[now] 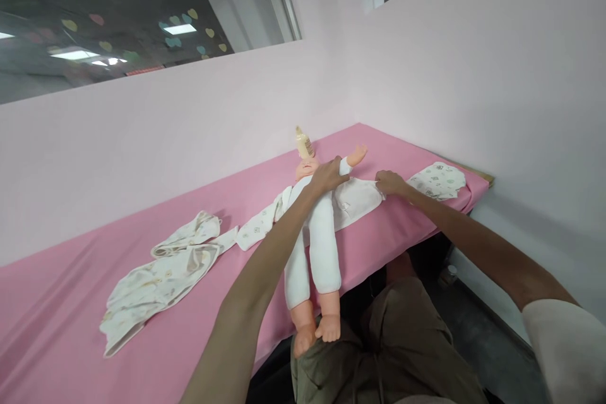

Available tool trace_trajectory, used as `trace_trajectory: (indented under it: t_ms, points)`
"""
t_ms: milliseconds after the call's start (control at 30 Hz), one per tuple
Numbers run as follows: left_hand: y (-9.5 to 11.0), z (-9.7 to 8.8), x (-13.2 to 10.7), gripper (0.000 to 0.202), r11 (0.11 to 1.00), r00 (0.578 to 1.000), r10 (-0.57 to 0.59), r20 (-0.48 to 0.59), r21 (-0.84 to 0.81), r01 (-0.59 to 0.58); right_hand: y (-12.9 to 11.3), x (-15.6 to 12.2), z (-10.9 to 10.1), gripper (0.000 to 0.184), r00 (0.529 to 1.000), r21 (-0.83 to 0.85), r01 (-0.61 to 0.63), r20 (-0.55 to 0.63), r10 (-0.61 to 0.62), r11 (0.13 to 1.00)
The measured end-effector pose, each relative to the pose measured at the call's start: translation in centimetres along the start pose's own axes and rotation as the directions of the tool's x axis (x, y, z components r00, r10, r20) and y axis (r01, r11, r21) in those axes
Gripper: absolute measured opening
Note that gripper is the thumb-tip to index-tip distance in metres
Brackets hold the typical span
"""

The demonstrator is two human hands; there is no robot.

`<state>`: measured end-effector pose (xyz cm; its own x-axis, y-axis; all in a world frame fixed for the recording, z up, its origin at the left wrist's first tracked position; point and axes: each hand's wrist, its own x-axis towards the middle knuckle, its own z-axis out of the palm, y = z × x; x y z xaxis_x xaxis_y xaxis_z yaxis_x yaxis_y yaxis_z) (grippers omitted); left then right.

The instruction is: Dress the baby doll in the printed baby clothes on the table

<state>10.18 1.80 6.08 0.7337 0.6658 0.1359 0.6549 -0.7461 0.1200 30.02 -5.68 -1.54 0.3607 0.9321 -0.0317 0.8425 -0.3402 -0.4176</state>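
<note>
A baby doll (318, 241) in a white suit lies on its back on the pink table (189, 214), its feet hanging over the near edge. My left hand (327, 175) is closed around the doll's upper arm near the shoulder. My right hand (389, 182) pinches the edge of a white printed garment (356, 201) spread under the doll. A feeding bottle (304, 142) stands just behind the doll's head.
Crumpled printed baby clothes (163, 271) lie on the table to the left. Another folded printed cloth (438, 180) rests at the table's right end. Pink walls close in behind and to the right. My knees are below the table edge.
</note>
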Motion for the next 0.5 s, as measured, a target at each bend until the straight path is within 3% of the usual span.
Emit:
trace_trajectory:
  t_ms: [133,233,333,500]
  points:
    - [0.2,-0.2,-0.5,0.038,0.997,0.999,-0.016,0.031,0.079,0.013,2.1,0.8,-4.1,0.029,0.983,-0.015,-0.069,-0.170,0.066,0.997]
    - [0.2,-0.2,-0.8,0.046,0.995,0.999,-0.036,0.039,0.092,0.032,3.1,1.5,-6.2,0.034,0.942,-0.009,-0.134,-0.312,0.124,0.991]
    - [0.0,-0.1,-0.9,0.044,0.996,0.997,-0.070,0.037,0.055,0.068,3.1,1.6,-5.5,0.035,0.906,-0.023,-0.197,-0.385,0.173,0.980]
    - [-0.1,0.0,-1.0,0.040,0.998,0.997,-0.067,0.030,-0.006,0.067,1.4,0.9,-1.3,0.031,0.938,-0.087,-0.194,-0.308,0.158,0.977]
